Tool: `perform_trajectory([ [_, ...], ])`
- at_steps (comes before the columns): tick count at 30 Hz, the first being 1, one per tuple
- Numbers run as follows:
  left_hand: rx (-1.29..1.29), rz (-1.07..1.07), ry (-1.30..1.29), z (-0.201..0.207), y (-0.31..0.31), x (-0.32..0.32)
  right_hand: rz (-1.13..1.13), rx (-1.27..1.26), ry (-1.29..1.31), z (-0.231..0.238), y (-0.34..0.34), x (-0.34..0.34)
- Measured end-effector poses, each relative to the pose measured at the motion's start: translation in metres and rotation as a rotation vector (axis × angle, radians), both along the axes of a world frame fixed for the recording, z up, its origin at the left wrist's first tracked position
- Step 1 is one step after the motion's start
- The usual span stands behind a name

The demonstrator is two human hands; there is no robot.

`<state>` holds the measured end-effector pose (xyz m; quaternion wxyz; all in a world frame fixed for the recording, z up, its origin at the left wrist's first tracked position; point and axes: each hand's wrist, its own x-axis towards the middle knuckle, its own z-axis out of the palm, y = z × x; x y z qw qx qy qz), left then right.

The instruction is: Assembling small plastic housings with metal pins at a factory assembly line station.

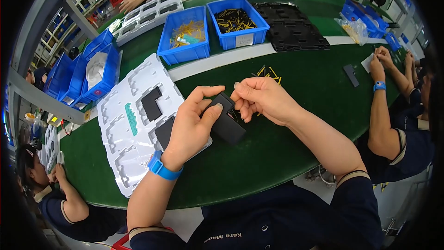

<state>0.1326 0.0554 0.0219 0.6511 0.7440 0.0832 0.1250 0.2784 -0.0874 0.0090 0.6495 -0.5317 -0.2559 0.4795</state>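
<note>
My left hand (196, 118), with a blue band at the wrist, grips a black L-shaped plastic case (229, 129) over the green table. Thumb on top and fingers behind it, the case is tilted, and a small bit of detail shows at its inner corner. My right hand (266, 97) is at the case's right side, fingers curled and thumb against the index finger. Whatever its fingertips hold, if anything, is hidden. Beneath and left of my left hand lies a white moulded tray (113, 148) holding black cases (151, 103). Behind my right hand is a loose pile of yellow-and-black pieces (270, 74).
Beyond the tray stand two blue bins (185, 55) with small yellow and black parts, and a black tray (291, 28) beside them. More blue bins (99, 74) are at the left. Co-workers sit at left, right (393, 125) and across; another black case (351, 75) lies at right.
</note>
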Motion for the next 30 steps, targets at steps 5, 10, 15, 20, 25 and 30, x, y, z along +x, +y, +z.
perform_trajectory([
  [5,-0.015,0.015,0.026,-0.003,0.001,0.0,0.026,-0.018,-0.051,0.001,0.0,-0.002],
  [10,0.044,0.008,0.068,0.0,-0.001,0.0,0.025,0.005,-0.213,-0.001,0.001,-0.004],
  [15,0.054,-0.006,0.07,0.0,-0.003,0.001,0.033,-0.014,-0.23,-0.003,0.0,-0.005],
  [20,0.137,0.002,0.044,-0.006,0.0,0.001,0.054,-0.024,-0.302,0.0,0.0,-0.005],
  [25,0.284,0.011,0.108,0.003,-0.005,-0.002,0.03,-0.011,-0.175,0.005,-0.001,-0.005],
  [30,0.353,0.066,0.017,0.0,-0.006,-0.001,0.01,0.015,-0.119,0.0,0.001,-0.006],
])
